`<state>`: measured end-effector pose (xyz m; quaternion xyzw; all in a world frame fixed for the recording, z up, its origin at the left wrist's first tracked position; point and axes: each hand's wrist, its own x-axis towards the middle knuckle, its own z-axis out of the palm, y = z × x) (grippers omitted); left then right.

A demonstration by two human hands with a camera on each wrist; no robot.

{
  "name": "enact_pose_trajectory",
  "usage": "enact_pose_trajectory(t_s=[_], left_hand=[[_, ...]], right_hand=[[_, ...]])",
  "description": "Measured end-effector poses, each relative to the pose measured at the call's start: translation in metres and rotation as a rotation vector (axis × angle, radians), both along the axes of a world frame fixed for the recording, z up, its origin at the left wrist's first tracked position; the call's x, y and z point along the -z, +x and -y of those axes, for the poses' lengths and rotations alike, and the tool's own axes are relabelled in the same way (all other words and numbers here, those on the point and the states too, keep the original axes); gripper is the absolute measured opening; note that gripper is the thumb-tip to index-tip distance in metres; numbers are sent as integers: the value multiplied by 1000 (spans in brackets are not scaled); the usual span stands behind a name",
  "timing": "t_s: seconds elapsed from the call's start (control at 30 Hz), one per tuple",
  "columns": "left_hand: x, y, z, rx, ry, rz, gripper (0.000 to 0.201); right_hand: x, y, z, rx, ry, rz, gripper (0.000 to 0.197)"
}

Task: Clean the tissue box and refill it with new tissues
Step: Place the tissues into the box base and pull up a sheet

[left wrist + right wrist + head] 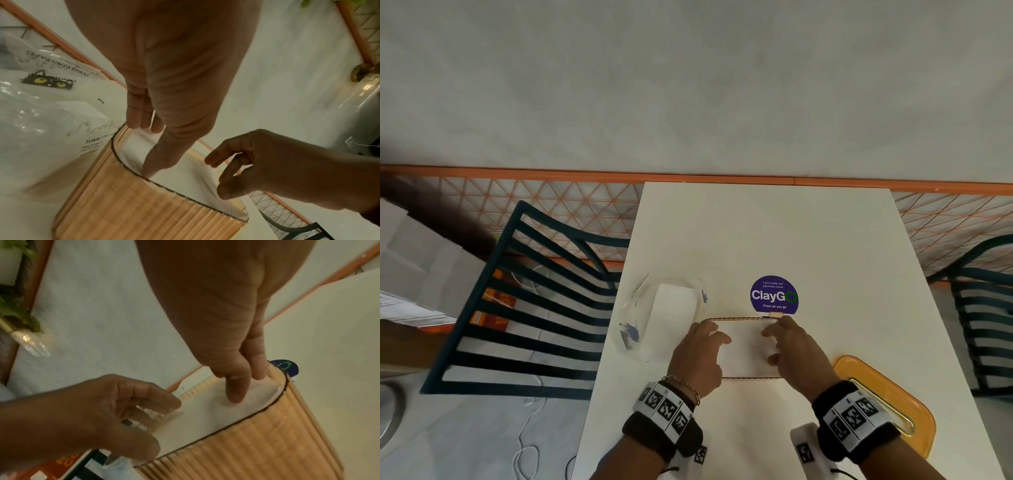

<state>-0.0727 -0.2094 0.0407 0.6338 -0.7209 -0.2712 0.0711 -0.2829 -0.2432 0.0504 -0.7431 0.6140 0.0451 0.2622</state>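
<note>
While mouth-up, tissue box [144, 211] lengthwise left-right.

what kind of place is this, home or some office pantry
Most likely a shared office pantry or canteen. The purple sign reads "Let's keep our pantries clean", it stands on a plain white table, and slatted dark chairs flank it.

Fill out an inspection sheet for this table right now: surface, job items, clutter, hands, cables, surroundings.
Surface: white table, purple ClayGo sticker.
Job's things: bamboo tissue box open-topped, white tissues inside; plastic tissue pack to its left; orange lid to its right.
Clutter: nothing seen.
Hands: left hand and right hand press fingers onto the tissues.
Cables: white cord on the floor.
Surroundings: dark slatted chairs, orange lattice.
</note>
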Motion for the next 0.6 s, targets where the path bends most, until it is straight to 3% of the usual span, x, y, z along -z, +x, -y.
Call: enact_pose_trajectory(t_s=[0.23, 0.33, 0.47, 0.6], left_hand=[[0, 5, 9, 45, 23, 76, 60], [-4, 12, 11, -3, -23, 52, 46], [-4, 34, 16, -320, -91, -15, 30], [18, 65, 26, -633, 66, 17, 49]], right_hand=[[-4, 5, 6, -122, -74, -82, 77], [-4, 4, 6, -83, -57, -62, 79], [-3, 3, 5, -104, -51, -60, 71], [-1, 2, 4, -119, -28, -57, 74]])
